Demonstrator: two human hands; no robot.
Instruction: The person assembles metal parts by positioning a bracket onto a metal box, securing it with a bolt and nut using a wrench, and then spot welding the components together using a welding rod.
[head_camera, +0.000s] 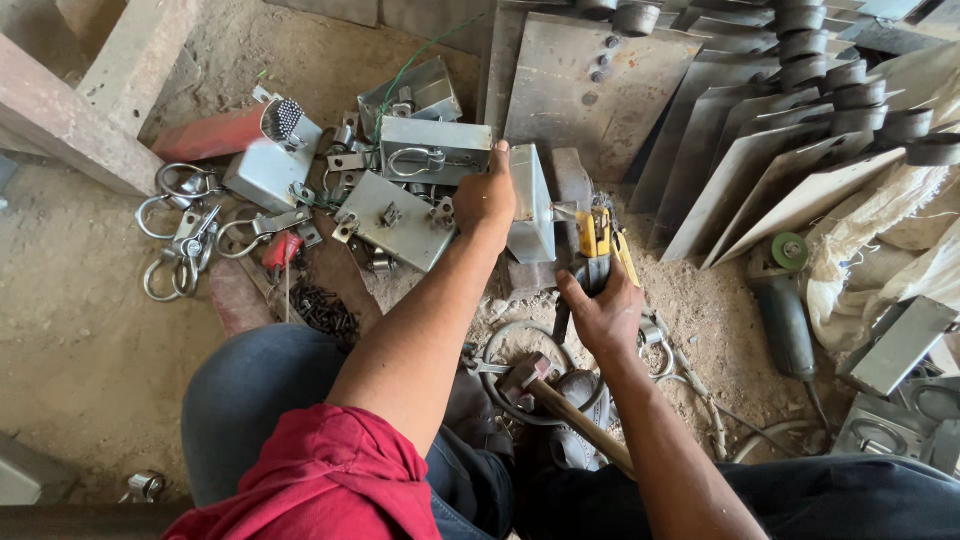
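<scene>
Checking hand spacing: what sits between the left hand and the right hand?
In the head view, the upright grey metal box stands between the left hand, which grips it, and the right hand holding a yellow-handled tool.

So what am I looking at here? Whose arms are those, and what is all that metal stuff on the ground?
The camera sits on a person's head and looks down, so those are that person's own arms and knees. The left hand steadies a small grey metal box stood on edge. The right hand grips a yellow-handled tool pressed against that box. On the sandy ground lie more metal boxes, a heap of shiny shackle loops, a pile of dark screws, a hammer by the knees and a grinder. Flat metal plates lean in a row at the back.
</scene>
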